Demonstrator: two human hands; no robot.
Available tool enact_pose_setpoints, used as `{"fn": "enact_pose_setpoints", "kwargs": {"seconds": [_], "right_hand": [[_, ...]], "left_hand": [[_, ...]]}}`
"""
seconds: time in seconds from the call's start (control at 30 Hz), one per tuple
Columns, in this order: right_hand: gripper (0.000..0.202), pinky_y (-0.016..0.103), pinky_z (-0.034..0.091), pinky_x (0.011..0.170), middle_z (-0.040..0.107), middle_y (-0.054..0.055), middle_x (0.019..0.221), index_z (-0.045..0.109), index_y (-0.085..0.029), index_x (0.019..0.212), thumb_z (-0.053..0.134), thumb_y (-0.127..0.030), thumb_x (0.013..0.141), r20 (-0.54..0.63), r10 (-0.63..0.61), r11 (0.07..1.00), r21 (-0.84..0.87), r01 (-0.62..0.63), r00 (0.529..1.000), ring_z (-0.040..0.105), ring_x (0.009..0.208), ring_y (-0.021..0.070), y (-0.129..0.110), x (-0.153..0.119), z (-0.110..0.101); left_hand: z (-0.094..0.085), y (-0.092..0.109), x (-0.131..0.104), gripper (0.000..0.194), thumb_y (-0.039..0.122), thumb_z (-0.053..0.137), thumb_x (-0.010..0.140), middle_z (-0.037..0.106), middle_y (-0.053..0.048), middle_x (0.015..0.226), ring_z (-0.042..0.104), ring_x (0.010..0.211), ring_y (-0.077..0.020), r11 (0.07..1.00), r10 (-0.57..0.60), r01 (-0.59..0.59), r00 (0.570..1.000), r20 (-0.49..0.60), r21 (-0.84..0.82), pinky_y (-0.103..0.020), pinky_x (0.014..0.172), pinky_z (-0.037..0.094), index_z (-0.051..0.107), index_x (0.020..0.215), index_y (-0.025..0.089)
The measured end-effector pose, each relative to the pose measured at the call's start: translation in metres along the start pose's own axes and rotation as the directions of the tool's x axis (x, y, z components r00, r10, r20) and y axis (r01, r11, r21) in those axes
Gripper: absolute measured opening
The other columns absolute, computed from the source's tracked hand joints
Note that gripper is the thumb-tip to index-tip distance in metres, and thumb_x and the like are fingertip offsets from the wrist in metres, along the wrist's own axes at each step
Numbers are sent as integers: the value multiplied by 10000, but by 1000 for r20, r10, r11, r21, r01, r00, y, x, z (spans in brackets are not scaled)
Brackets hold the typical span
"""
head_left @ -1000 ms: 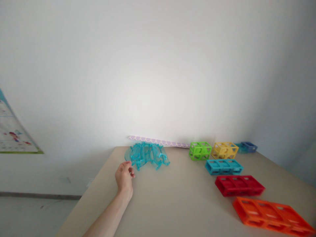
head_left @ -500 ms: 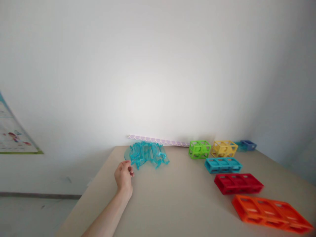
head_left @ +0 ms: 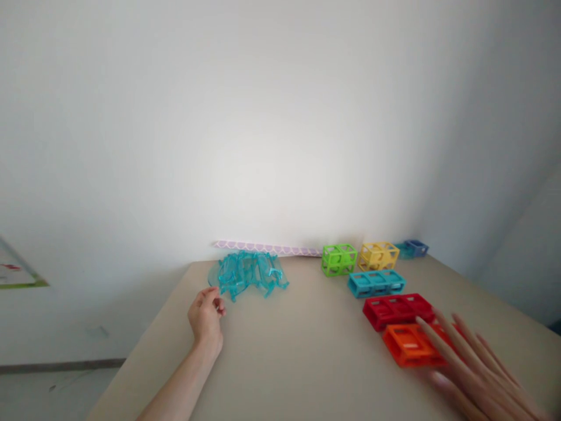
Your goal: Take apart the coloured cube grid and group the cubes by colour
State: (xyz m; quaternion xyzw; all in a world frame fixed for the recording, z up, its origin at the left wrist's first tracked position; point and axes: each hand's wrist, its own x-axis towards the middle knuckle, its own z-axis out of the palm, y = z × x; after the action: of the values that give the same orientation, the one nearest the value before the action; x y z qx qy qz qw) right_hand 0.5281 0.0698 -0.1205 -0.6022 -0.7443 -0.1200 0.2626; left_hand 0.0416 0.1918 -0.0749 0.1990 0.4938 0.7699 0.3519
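Note:
My left hand (head_left: 205, 318) rests on the table with its fingers loosely curled and nothing visible in them. Its fingertips lie right by a cluster of clear turquoise plastic pieces (head_left: 245, 272); whether they touch is unclear. My right hand (head_left: 475, 368), slightly blurred, reaches in from the lower right with fingers spread. It lies over the right part of an orange openwork block (head_left: 405, 345) and hides that end. Close behind the orange block is a red openwork block (head_left: 390, 310), its right corner near my fingertips.
Farther back stand a turquoise block (head_left: 377, 283), a green block (head_left: 339, 260) and a yellow block (head_left: 379, 256). A dark blue piece (head_left: 416, 248) sits in the far right corner. A purple patterned strip (head_left: 267, 249) lies along the wall. The table's left edge drops to the floor.
My right hand has come into view over the orange block, which now sits closer to the red one and straighter. My left hand stays by the clear pieces. The view has shifted right.

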Motion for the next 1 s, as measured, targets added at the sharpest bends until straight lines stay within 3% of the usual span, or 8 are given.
{"fn": "enact_pose_setpoints", "kwargs": {"seconds": [0.07, 0.17, 0.37, 0.47, 0.6, 0.7, 0.83, 1.0], "right_hand": [[736, 670, 172, 1114, 196, -56, 1563, 66, -469, 1481, 431, -536, 846, 55, -39, 996, -80, 44, 998, 171, 1409, 370, -1, 14, 9], [706, 672, 193, 1098, 178, -27, 1570, 111, -413, 1500, 401, -524, 866, 62, -20, 992, -127, 28, 998, 203, 1403, 377, -3, 30, 16], [622, 678, 183, 1095, 372, 31, 1497, 320, -375, 1464, 359, -547, 868, 98, 49, 994, -104, -39, 994, 243, 1388, 388, -8, 50, 17], [572, 647, 159, 1117, 389, 53, 1487, 416, -369, 1422, 343, -552, 885, 105, 86, 991, -116, -73, 991, 233, 1392, 386, -9, 67, 17], [578, 650, 205, 1092, 271, 104, 1544, 408, -261, 1432, 253, -530, 944, 78, 100, 980, -180, -85, 992, 208, 1411, 384, -8, 109, 16], [654, 594, 356, 1021, 366, 205, 1472, 376, -154, 1435, 254, -555, 932, -11, 139, 963, -231, -138, 990, 334, 1351, 394, -4, 153, 19], [648, 609, 386, 967, 417, 210, 1432, 369, -142, 1436, 289, -528, 922, 28, 255, 942, -232, -242, 967, 404, 1277, 425, 3, 202, 35], [585, 560, 380, 1001, 479, 132, 1396, 417, -240, 1413, 326, -526, 910, 108, 196, 967, -185, -174, 975, 457, 1237, 373, -14, 221, 55]], "left_hand": [[-1, 0, 2, 216, 279, 647, 552, 480, 77, 491, 411, 374, -68, 1000, 0, 0, 1000, -9, 0, -191, 384, 289, 562, 713, 162], [-2, 0, 3, 225, 281, 649, 546, 497, 71, 504, 417, 381, -67, 1000, -1, 1, 1000, -19, -5, -187, 388, 298, 566, 717, 161], [0, 1, 2, 219, 289, 655, 559, 479, 72, 476, 421, 385, -74, 1000, -6, 6, 1000, -6, -1, -185, 388, 295, 564, 712, 161], [0, 1, 1, 218, 289, 647, 561, 475, 73, 472, 417, 384, -74, 1000, -2, 2, 1000, 0, 3, -185, 388, 293, 567, 717, 161], [0, 1, 0, 216, 286, 645, 560, 490, 71, 499, 413, 380, -68, 1000, 2, -2, 1000, -1, 2, -188, 388, 290, 564, 718, 162], [0, 1, -1, 210, 281, 649, 564, 478, 75, 488, 414, 379, -71, 1000, -1, 1, 1000, 5, -1, -190, 389, 291, 563, 715, 164], [1, 2, -2, 212, 273, 653, 558, 483, 72, 490, 419, 385, -72, 1000, -2, 2, 1000, 9, -2, -189, 390, 296, 565, 714, 162], [0, 1, 0, 205, 268, 655, 560, 472, 75, 480, 415, 382, -71, 1000, 3, -3, 1000, -1, -5, -187, 385, 294, 568, 712, 159]]}}
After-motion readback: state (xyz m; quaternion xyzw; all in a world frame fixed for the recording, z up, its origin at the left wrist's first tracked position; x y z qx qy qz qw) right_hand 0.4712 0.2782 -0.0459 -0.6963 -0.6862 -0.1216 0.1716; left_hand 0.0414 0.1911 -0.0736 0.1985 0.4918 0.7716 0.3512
